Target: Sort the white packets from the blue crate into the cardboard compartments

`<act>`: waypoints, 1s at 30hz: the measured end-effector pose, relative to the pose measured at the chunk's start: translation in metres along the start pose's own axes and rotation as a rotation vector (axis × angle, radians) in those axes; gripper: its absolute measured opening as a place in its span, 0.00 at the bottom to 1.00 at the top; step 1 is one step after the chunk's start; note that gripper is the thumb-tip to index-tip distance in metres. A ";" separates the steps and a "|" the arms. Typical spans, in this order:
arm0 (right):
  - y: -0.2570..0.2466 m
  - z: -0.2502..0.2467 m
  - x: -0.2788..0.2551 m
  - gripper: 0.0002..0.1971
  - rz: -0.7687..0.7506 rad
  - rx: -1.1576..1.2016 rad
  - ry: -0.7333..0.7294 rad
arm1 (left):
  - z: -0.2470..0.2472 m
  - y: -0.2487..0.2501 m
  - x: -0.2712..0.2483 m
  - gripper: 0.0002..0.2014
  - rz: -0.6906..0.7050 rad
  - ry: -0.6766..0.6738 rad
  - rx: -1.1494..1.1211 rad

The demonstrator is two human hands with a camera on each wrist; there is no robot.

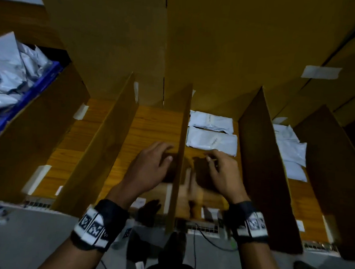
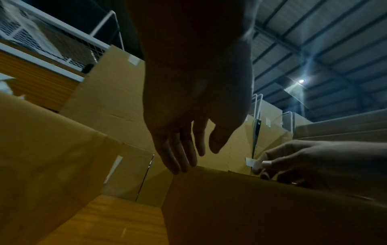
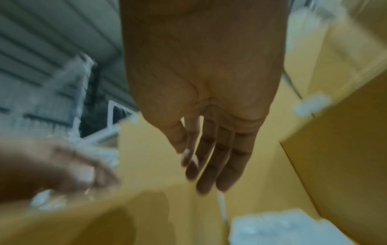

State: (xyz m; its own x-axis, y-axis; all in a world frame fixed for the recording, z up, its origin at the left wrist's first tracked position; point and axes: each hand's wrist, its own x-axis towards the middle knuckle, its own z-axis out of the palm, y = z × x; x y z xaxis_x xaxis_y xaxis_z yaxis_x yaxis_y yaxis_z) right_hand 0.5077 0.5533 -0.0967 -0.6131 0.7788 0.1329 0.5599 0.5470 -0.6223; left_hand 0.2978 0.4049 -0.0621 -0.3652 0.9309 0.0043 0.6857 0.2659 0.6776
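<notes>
The blue crate (image 1: 32,93) at the far left is heaped with white packets (image 1: 10,68). Upright cardboard dividers split a wooden shelf into compartments. Two white packets (image 1: 211,132) lie flat at the back of the compartment right of the centre divider (image 1: 180,155). Several more packets (image 1: 290,149) lie one compartment further right. My left hand (image 1: 163,154) hovers just left of the centre divider, fingers relaxed and empty (image 2: 184,149). My right hand (image 1: 214,159) hovers just right of it, in front of the nearer packet, fingers loose and empty (image 3: 209,157).
Tall cardboard walls (image 1: 219,43) close off the back. The wooden shelf floor (image 1: 150,124) shows bare in the compartment under my left hand. White tape tabs (image 1: 81,111) hold the dividers. Below the shelf edge are a wire grid, a cable and a dark shoe (image 1: 173,250) on the floor.
</notes>
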 end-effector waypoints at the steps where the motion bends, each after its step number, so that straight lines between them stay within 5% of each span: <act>1: -0.016 -0.006 -0.022 0.08 -0.008 0.017 0.007 | -0.005 -0.009 -0.018 0.18 -0.003 -0.015 -0.002; 7: -0.125 -0.011 -0.139 0.06 0.034 0.023 -0.042 | -0.034 -0.066 -0.149 0.15 0.007 -0.065 -0.097; 12: -0.204 0.036 -0.176 0.07 -0.049 0.061 -0.076 | -0.080 -0.111 -0.235 0.14 -0.025 -0.024 -0.081; 19: -0.330 0.165 -0.151 0.05 -0.389 0.142 -0.248 | -0.178 -0.197 -0.325 0.15 -0.181 0.308 -0.008; 24: -0.431 0.265 -0.106 0.11 -0.614 0.122 -0.369 | -0.256 -0.285 -0.362 0.16 -0.360 0.414 0.126; 30: -0.514 0.385 -0.049 0.19 -0.622 0.065 -0.258 | -0.341 -0.376 -0.351 0.15 -0.433 0.447 0.188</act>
State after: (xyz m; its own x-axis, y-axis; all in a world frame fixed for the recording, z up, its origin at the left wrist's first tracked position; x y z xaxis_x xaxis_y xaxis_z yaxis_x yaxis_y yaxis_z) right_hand 0.0350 0.1155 -0.0807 -0.9283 0.2220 0.2981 0.0299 0.8441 -0.5354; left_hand -0.0465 -0.1072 -0.0681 -0.8324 0.5463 0.0924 0.5012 0.6712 0.5462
